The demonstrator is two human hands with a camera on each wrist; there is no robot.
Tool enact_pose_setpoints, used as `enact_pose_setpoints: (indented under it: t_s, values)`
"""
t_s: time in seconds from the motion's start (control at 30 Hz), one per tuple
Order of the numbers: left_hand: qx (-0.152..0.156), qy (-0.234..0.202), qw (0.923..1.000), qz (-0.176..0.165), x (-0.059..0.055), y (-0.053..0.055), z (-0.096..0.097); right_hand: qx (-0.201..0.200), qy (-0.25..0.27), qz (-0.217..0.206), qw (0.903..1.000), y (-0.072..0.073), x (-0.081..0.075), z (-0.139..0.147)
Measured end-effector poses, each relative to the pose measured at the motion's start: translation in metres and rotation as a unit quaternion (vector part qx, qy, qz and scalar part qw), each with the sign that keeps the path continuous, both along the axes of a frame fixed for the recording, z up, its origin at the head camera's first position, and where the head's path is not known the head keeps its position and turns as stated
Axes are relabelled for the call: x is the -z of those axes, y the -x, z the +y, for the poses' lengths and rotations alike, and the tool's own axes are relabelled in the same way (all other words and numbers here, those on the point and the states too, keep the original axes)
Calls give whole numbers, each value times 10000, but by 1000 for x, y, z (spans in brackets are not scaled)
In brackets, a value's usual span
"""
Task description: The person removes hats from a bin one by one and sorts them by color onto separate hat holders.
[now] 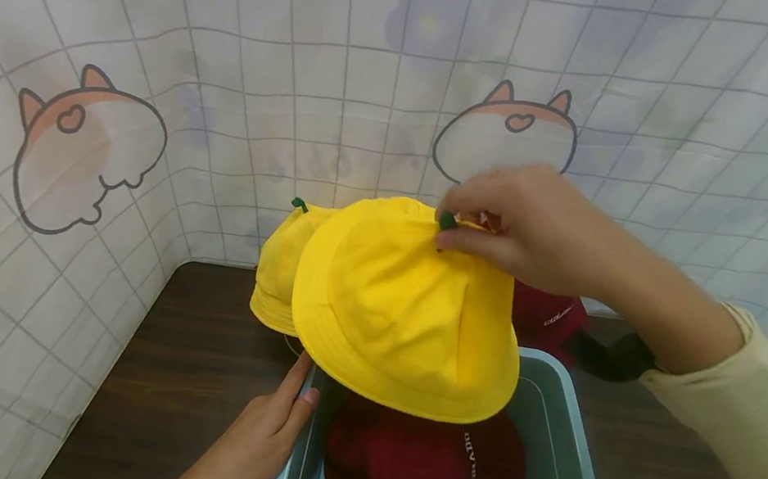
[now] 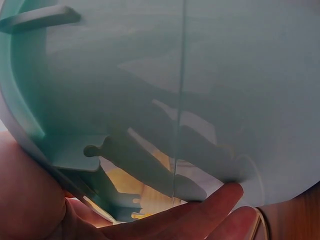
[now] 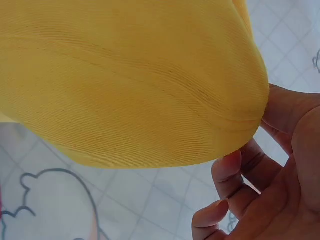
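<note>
My right hand [image 1: 516, 222] pinches a yellow bucket hat [image 1: 396, 308] at its crown, by a small green leaf-shaped tab. The hat hangs above a light blue plastic bin [image 1: 585, 460], its brim hiding part of the bin's far side. In the right wrist view the hat's cloth [image 3: 135, 95] fills the upper left, with the hand [image 3: 280, 165] at its edge. My left hand [image 1: 258, 432] grips the bin's left rim; in the left wrist view its fingers [image 2: 225, 197] lie against the outer wall [image 2: 240, 75]. Inside the bin lies a dark red cap [image 1: 417, 468] with white lettering.
Another yellow hat [image 1: 282, 270] with a green tab stands behind the bin at left. Behind the bin at right is a dark red cap [image 1: 547, 318], partly covered by my right arm. A white grid-patterned curtain [image 1: 265, 89] hangs around the dark wooden table [image 1: 137, 393].
</note>
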State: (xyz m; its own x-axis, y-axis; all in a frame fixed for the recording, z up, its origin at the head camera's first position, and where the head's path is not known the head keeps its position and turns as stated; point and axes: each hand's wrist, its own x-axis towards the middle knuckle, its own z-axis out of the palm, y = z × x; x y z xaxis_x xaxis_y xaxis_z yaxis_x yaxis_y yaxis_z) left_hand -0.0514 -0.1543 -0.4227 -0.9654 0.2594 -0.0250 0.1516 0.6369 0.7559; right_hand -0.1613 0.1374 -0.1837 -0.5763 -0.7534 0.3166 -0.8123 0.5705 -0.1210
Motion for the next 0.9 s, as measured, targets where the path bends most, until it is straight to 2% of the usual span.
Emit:
enact_pose_setpoints:
  t_s: [0.27, 0.5, 0.7, 0.9]
  values:
    - [-40, -5, 9996, -290, -4, 0, 0, 250, -189, -45, 9995, 41, -24, -39]
    - [52, -200, 9990, -392, -5, 0, 0, 495, 8, 31, 9988, 70, -33, -66]
    - [185, -424, 9976, -505, -3, 0, -2, 724, 57, 123, 9973, 87, -26, -91]
    - [254, -510, 9963, -642, -3, 0, -3, 957, -393, -27, 9946, 99, -8, -118]
